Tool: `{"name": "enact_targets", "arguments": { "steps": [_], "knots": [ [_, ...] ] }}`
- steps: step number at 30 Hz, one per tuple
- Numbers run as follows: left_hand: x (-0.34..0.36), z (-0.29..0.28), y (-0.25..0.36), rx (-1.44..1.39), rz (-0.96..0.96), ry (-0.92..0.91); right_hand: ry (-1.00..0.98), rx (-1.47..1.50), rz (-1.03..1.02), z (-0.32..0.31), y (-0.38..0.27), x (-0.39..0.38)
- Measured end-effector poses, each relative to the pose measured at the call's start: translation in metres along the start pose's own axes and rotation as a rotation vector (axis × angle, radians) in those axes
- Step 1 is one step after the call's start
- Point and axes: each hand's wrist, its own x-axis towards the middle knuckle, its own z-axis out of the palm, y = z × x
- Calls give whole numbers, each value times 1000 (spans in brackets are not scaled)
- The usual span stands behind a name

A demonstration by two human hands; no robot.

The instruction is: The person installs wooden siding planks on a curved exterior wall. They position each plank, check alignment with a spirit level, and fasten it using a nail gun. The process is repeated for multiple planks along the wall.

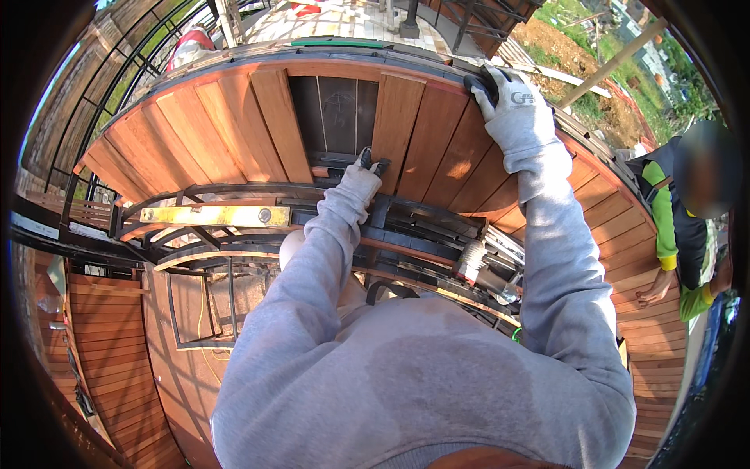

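Note:
My left hand [362, 178], in a pale glove with dark fingertips, is at the lower left edge of a wooden plank [400, 125]. Its thumb and finger are apart and touch the plank's edge beside a dark gap [336, 113] in the row of boards. Inside the gap, a dark backing shows thin upright lines. Farther right, my right hand [512, 102], gloved as well, lies over the top rim of the curved wooden panel [445, 137], fingers spread along it. Neither hand visibly holds a loose thing.
A yellow spirit level [215, 216] rests on the curved black metal frame [344, 195] at left. A grey ribbed object with red [471, 262] sits below the boards. At right, a person in green sleeves [664, 211] stands by the panel. A pole [613, 62] slants behind the rim.

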Motion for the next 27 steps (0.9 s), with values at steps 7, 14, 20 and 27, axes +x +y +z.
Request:
{"name": "enact_targets", "arguments": {
  "steps": [7, 14, 20, 27],
  "knots": [
    [27, 10, -37, 62, -95, -37, -169, -12, 69, -11, -7, 5],
    [28, 8, -47, 729, 441, -131, -121, -24, 38, -13, -13, 4],
    [2, 6, -5, 366, 157, -92, -76, -56, 14, -11, -11, 0],
    [0, -6, -3, 218, 144, -61, -20, -52, -15, -5, -11, 1]
  ]
}}
